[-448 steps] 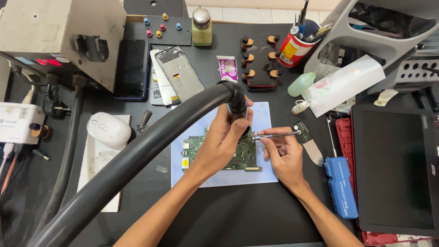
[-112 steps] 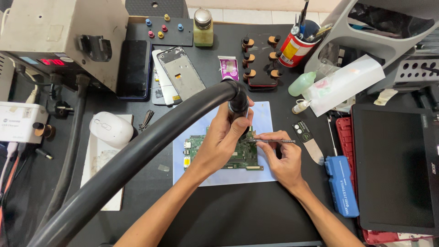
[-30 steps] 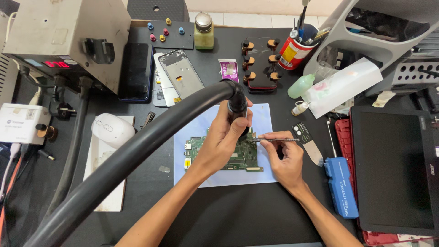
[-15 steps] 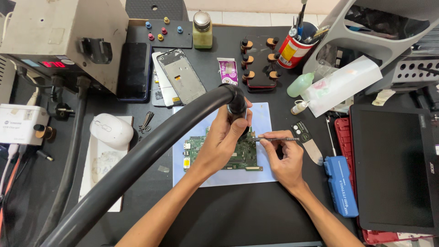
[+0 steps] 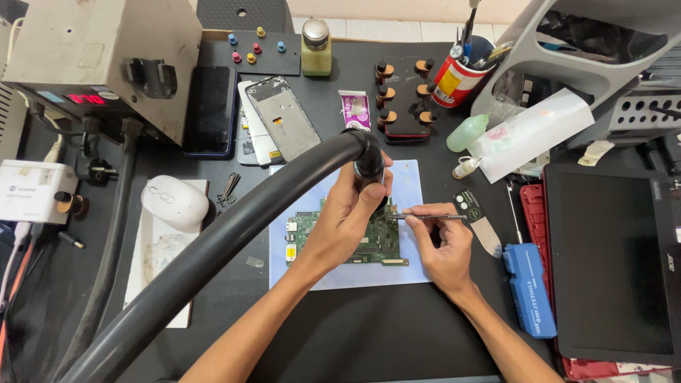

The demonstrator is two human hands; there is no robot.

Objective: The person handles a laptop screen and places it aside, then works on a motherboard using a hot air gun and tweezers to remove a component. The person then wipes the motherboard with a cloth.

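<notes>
Green circuit board point(image 5: 355, 237) sits on a pale blue mat point(image 5: 404, 273), centre of the black bench. Left hand point(image 5: 347, 220) is wrapped tight around the hot-air nozzle point(image 5: 369, 159) at the end of the thick black hose point(image 5: 213, 248), tip held just above the board's upper right area. Right hand point(image 5: 443, 245) pinches metal tweezers point(image 5: 425, 216), points aimed left at the same spot under the nozzle. Grey rework station point(image 5: 106, 64) is at back left, white mouse point(image 5: 174, 202) left of the mat, blue tool case point(image 5: 528, 298) and closed laptop point(image 5: 610, 262) to the right.
</notes>
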